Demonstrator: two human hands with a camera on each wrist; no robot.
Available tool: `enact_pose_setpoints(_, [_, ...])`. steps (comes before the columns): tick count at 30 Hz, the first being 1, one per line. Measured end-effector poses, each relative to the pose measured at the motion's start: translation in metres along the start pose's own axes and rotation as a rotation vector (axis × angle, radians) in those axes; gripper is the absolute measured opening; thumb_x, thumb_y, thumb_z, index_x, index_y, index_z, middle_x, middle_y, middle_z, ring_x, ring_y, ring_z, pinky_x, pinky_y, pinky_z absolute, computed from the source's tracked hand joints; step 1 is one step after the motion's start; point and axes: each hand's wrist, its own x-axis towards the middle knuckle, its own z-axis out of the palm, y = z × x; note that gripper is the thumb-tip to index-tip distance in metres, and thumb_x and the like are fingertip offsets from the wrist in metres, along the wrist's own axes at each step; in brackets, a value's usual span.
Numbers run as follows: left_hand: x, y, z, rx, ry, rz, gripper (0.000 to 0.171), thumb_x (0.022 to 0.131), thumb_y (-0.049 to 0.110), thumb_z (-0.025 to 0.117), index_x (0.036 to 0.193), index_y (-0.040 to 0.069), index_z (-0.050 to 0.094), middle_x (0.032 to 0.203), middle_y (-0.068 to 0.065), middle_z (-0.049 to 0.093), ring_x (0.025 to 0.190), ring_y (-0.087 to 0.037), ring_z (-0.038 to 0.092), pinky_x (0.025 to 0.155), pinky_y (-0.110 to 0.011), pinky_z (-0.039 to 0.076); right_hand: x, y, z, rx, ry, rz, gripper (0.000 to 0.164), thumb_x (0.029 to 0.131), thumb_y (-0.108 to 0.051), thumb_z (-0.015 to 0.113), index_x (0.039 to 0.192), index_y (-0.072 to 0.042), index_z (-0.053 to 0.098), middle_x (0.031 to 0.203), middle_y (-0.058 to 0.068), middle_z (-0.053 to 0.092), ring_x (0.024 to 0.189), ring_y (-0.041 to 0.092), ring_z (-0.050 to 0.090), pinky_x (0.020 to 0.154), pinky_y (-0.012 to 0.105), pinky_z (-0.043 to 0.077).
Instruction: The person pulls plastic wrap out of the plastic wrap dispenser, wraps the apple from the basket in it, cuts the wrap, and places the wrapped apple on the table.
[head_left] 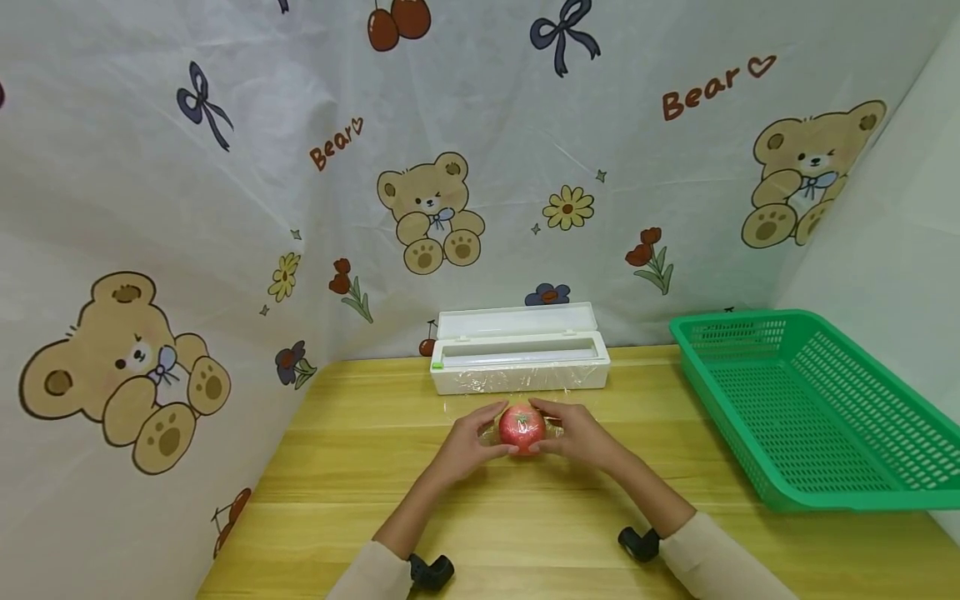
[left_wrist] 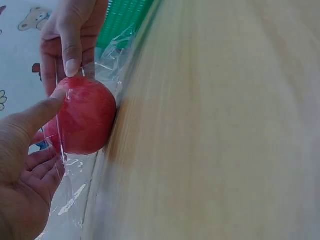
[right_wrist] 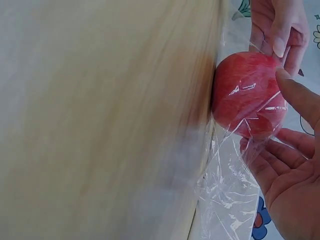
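Note:
A round red tomato with a green star-shaped top rests on the wooden table, clear cling film draped over and around it. My left hand curves about its left side, thumb at the near edge and fingers at the far edge. From the other side my right hand mirrors this, its thumb on the film over the red skin. Loose film spreads out below the fingers of my left hand in the left wrist view.
Behind the tomato stands a white cling film box with its lid raised. A green plastic basket sits on the right of the table. A bear-patterned cloth hangs at the back and left.

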Motion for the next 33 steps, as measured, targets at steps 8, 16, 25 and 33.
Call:
enact_pose_setpoints(8, [0.001,-0.004,0.005,-0.125,-0.02,0.012,0.078,0.082,0.009,0.085,0.149,0.0,0.047,0.148,-0.015,0.053,0.131,-0.029,0.056,0.103,-0.037,0.05,0.004,0.0,0.005,0.011,-0.003,0.029,0.074,0.079,-0.008,0.088,0.142,0.008,0.052,0.141,0.025,0.057,0.125,0.042,0.059,0.096,0.047,0.055])
enact_pose_setpoints(16, [0.007,-0.007,0.007,-0.086,0.04,0.016,0.071,0.081,0.01,0.086,0.144,0.001,0.055,0.141,-0.018,0.058,0.126,-0.03,0.06,0.099,-0.031,0.053,0.008,0.001,0.007,0.016,0.02,0.055,0.073,0.078,-0.005,0.088,0.141,0.008,0.054,0.139,0.024,0.058,0.123,0.04,0.06,0.096,0.047,0.055])
enact_pose_setpoints(25, [0.006,0.001,-0.003,-0.128,0.034,-0.066,0.066,0.082,0.013,0.085,0.141,0.005,0.06,0.139,-0.015,0.061,0.122,-0.033,0.063,0.1,-0.044,0.053,0.008,-0.001,0.007,0.043,0.058,0.086,0.072,0.08,-0.015,0.088,0.14,0.006,0.056,0.135,0.022,0.062,0.116,0.036,0.064,0.094,0.046,0.057])
enact_pose_setpoints(33, [0.01,0.008,-0.011,-0.16,0.004,-0.082,0.061,0.085,0.015,0.083,0.142,0.008,0.06,0.14,-0.013,0.061,0.125,-0.032,0.062,0.104,-0.044,0.051,0.008,-0.005,0.0,0.108,0.089,0.07,0.066,0.082,-0.016,0.087,0.138,0.004,0.058,0.133,0.019,0.064,0.117,0.035,0.065,0.098,0.047,0.055])
